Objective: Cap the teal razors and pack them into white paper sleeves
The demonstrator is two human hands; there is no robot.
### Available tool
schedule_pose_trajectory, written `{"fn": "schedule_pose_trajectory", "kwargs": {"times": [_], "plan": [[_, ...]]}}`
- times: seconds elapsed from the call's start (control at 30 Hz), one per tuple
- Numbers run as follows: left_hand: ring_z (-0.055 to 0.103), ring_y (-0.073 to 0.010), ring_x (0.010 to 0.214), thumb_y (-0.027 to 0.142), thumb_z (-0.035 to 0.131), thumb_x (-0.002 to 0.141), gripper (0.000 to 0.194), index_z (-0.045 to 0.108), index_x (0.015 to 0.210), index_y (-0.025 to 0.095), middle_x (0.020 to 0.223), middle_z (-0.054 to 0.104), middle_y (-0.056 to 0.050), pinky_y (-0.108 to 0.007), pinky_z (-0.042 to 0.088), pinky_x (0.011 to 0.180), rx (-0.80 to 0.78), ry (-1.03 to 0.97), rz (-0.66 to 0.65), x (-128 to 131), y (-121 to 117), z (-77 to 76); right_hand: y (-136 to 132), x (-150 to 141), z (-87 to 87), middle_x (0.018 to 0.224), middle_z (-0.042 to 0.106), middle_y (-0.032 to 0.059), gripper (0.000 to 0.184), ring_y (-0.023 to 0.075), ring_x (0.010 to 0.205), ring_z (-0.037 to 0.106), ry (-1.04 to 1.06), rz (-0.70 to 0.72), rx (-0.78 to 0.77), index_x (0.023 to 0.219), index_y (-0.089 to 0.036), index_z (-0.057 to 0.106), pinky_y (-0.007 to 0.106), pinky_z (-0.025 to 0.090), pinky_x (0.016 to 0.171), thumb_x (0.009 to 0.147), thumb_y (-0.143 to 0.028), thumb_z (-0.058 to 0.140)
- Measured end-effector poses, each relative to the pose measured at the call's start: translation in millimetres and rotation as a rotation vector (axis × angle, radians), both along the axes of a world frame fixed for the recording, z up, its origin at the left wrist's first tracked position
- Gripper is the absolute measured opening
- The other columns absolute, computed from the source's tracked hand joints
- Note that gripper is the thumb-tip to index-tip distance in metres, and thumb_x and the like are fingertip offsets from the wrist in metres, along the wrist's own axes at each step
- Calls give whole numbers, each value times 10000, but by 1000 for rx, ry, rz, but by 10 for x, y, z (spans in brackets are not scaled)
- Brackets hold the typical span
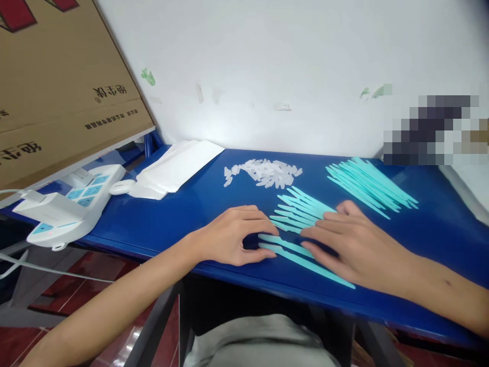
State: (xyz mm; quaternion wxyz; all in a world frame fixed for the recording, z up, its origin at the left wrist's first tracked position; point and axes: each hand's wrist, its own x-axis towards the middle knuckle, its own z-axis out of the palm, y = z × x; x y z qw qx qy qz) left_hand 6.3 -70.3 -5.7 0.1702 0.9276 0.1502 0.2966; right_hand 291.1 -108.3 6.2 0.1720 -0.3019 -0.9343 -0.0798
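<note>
Several thin teal plastic sticks [296, 211] lie side by side on the blue table [171, 219] in front of me. My right hand [353, 242] lies flat on their near ends, fingers stretched out and pointing left. My left hand [237, 237] rests on the table just left of the nearest sticks [284, 247], fingers curled, thumb and fingertips touching their tips. A second heap of teal sticks [369, 184] lies at the back right. A small pile of clear plastic caps [265, 173] sits behind the row.
A stack of white sleeves [179, 165] lies at the back left. A white power strip [72, 201] with a plugged adapter sits on the table's left end, under a leaning cardboard box [57, 86]. A white wall stands right behind the table.
</note>
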Motion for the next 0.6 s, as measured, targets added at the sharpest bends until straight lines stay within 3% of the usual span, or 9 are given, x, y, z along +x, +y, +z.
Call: {"fn": "schedule_pose_trajectory", "kwargs": {"times": [0.17, 0.3, 0.47, 0.6], "plan": [[706, -178, 864, 293, 577, 1033, 212, 748, 1036, 168, 969, 782, -69, -295, 561, 786, 62, -76, 258, -57, 90, 21, 114, 124, 27, 485, 557, -45, 296, 136, 413, 415, -21, -111, -12, 930, -198, 716, 412, 368, 752, 1058, -299, 470], [639, -136, 689, 271, 530, 1019, 249, 741, 928, 175, 812, 751, -24, -259, 484, 661, 103, -86, 417, -90, 362, 95, 133, 149, 30, 437, 551, -28, 275, 172, 446, 497, -30, -106, -48, 933, -211, 734, 390, 436, 724, 1034, -330, 508], [581, -140, 641, 294, 516, 974, 294, 765, 899, 157, 796, 741, -30, -281, 414, 669, 169, 1, 557, -22, 905, 284, 133, 145, -11, 450, 567, -18, 259, 198, 494, 581, -15, -94, -65, 990, -212, 763, 354, 488, 646, 1025, -328, 534], [542, -164, 610, 339, 485, 984, 368, 778, 900, 132, 659, 648, -27, -301, 396, 694, 121, 0, 738, -48, 1205, 258, 155, 166, -43, 646, 706, 18, 275, 171, 541, 637, -31, -43, -98, 1054, -192, 772, 299, 477, 546, 1052, -287, 514]]}}
